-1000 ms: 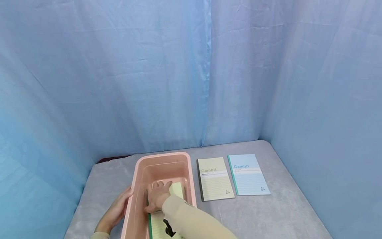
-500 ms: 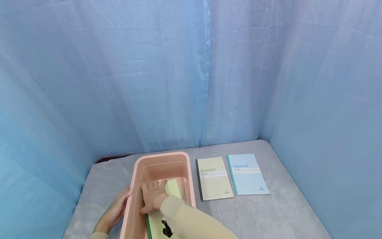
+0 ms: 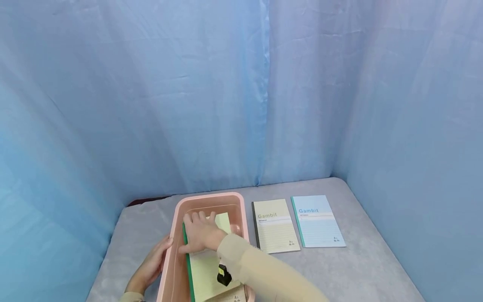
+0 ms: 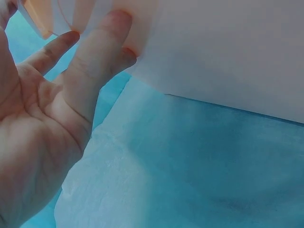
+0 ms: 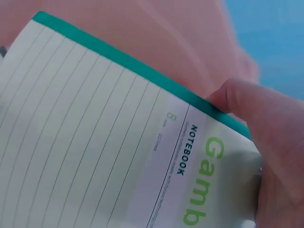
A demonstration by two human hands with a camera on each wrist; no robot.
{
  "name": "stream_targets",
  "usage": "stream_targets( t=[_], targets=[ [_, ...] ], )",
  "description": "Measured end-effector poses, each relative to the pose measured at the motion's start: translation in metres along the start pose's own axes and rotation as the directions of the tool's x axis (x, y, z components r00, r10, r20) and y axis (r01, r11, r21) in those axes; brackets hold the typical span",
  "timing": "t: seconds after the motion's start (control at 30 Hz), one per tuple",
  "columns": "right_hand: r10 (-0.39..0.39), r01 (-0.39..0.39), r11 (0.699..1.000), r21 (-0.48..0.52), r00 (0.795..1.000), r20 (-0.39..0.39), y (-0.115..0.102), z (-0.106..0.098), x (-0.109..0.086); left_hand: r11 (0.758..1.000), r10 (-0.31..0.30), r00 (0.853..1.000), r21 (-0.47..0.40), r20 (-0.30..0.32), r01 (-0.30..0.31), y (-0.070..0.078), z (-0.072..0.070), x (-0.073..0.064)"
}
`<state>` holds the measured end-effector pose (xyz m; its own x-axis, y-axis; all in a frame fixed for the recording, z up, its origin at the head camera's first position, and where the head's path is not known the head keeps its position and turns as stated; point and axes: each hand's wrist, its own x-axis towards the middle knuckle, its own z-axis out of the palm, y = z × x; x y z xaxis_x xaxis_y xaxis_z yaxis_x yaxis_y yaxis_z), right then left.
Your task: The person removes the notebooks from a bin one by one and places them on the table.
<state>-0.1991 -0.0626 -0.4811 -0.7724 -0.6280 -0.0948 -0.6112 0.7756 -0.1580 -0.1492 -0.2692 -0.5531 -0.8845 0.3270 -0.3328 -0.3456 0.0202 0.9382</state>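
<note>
A green-spined notebook [image 3: 207,274] with a pale yellow-green cover is raised and tilted inside the pink plastic bin [image 3: 209,202]. My right hand [image 3: 201,235] grips it near the far end, the thumb [image 5: 232,97] on the spine edge in the right wrist view. Beneath it, a corner of a beige notebook [image 3: 238,296] shows on the bin's floor. My left hand [image 3: 151,264] touches the bin's left side near the rim, and in the left wrist view its extended fingers [image 4: 57,50] lie against the bin's wall.
To the right of the bin, a beige notebook with a dark spine [image 3: 277,226] and a light blue notebook with a green spine [image 3: 318,222] lie side by side on the grey tabletop [image 3: 362,268]. Blue curtains [image 3: 226,105] hang behind and at both sides.
My right hand has raised the green-spined notebook from low in the bin, uncovering part of a beige one below. The left hand stays at the bin's side.
</note>
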Motion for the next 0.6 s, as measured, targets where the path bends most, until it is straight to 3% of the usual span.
stream_targets(
  t=[0.27, 0.6],
  targets=[
    [-0.096, 0.103, 0.994, 0.037, 0.985, -0.146, 0.006, -0.058, -0.009, 1.0, 0.0, 1.0, 0.012, -0.024, 0.0, 0.0, 0.0, -0.005],
    [-0.138, 0.146, 0.989, 0.007, 0.947, -0.289, 0.006, -0.094, -0.028, 1.0, 0.002, 1.0, 0.003, -0.003, -0.002, -0.001, 0.002, 0.0]
  ],
)
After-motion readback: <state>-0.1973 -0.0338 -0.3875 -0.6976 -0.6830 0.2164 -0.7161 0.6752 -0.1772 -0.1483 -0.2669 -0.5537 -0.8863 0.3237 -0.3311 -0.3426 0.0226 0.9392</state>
